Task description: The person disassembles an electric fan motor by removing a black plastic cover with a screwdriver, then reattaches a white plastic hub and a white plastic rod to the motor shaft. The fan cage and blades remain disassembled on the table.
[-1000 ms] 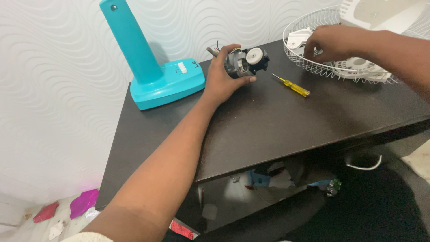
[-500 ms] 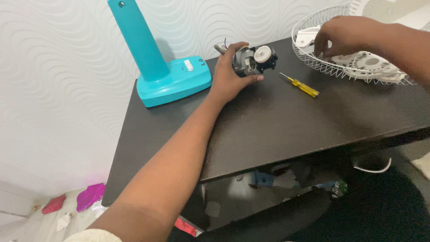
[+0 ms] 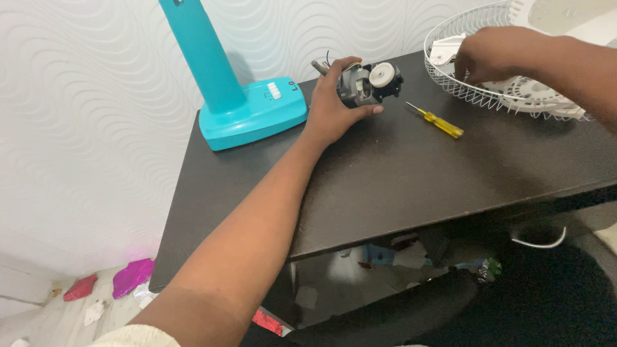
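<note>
My left hand point(image 3: 335, 103) grips a small fan motor point(image 3: 371, 81), grey metal with a white round knob and black housing, resting on the dark table point(image 3: 398, 186). My right hand point(image 3: 491, 54) reaches into a white wire fan guard point(image 3: 472, 90) at the table's back right, fingers closed around a white plastic part point(image 3: 443, 50) inside it. A yellow-handled screwdriver point(image 3: 437, 120) lies on the table between the two hands, just right of the motor.
A teal fan stand with its base point(image 3: 254, 115) sits at the table's back left against a white wavy-patterned wall. Pink and red foil scraps point(image 3: 132, 277) lie on the floor at left. Clutter and a white cable point(image 3: 540, 244) show under the table.
The view has shifted slightly. My left hand keeps hold of the motor. My right hand stays in the fan guard, now bent closer over the white part.
</note>
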